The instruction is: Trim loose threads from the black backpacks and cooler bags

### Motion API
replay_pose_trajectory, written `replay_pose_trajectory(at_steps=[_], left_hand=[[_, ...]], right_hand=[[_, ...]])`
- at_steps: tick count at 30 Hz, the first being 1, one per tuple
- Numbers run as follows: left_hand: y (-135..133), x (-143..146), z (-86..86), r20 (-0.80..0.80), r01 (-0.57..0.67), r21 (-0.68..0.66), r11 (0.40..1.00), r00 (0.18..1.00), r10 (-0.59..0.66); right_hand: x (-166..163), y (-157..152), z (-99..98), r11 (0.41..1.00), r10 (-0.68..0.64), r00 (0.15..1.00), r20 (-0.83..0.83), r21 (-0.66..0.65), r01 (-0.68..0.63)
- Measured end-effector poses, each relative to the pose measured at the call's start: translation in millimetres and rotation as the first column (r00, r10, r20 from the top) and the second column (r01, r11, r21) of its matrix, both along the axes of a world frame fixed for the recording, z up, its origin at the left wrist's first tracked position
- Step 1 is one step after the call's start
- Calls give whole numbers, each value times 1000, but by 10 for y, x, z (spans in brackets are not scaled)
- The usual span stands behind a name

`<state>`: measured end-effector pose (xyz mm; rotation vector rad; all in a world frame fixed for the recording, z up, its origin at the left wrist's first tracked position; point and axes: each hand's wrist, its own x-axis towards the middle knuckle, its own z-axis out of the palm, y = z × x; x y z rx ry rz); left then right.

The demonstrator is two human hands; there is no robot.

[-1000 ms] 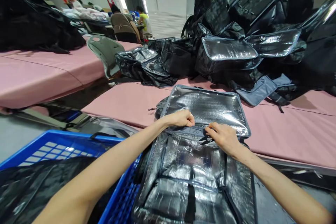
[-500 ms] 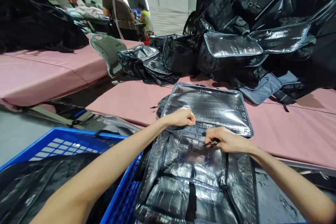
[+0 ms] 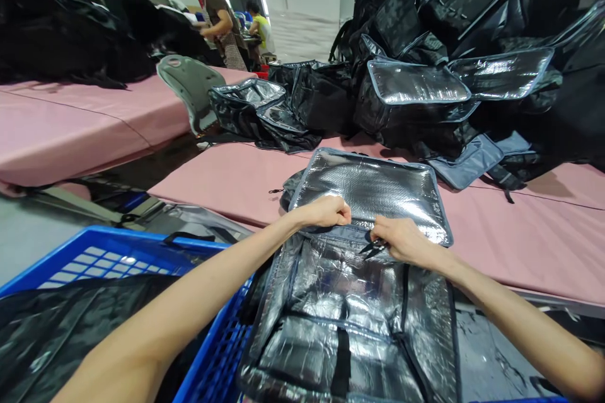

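An insulated bag (image 3: 326, 277) with a shiny silver lining lies opened in front of me, its lid (image 3: 373, 186) folded back over the pink table. My left hand (image 3: 331, 211) is closed in a pinch at the seam between lid and bag; what its fingers hold is hidden. Just right of it, my right hand (image 3: 401, 238) grips small dark thread snips (image 3: 373, 249), whose blades point left over the grey seam strip. A black strap (image 3: 341, 359) runs down the lining nearer to me.
To the left stands a blue plastic crate (image 3: 108, 242) with a dark bag inside. More insulated bags (image 3: 416, 82) are heaped along the back of the pink table (image 3: 227, 179). A grey chair (image 3: 189, 91) stands between the tables. Two people (image 3: 220, 19) are farther back.
My right hand has moved slightly up toward the seam, and the snips' blades now show. The left hand has stayed in place. In the background, a person has turned and shifted.
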<state>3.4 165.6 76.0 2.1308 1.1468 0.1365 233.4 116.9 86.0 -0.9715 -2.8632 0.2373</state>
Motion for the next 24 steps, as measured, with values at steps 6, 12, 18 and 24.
replay_pose_trajectory(at_steps=[6,12,18,24], left_hand=[[-13,-8,28,3,-6,-8,1000,1000,6],[-86,23,82,-15,1,25,1000,1000,-1],[-517,161,-65,-7,-50,648,760,997,72],[-565,354,-126,-288,310,752,582,948,-133]], right_hand=[[312,-60,259,766,69,981,-180,-621,-168],[163,-6,90,958,-261,963,-68,-142,250],[153,135,-124,863,-420,899,-126,-362,352],[180,246,-209,781,-456,873,-176,-549,297]])
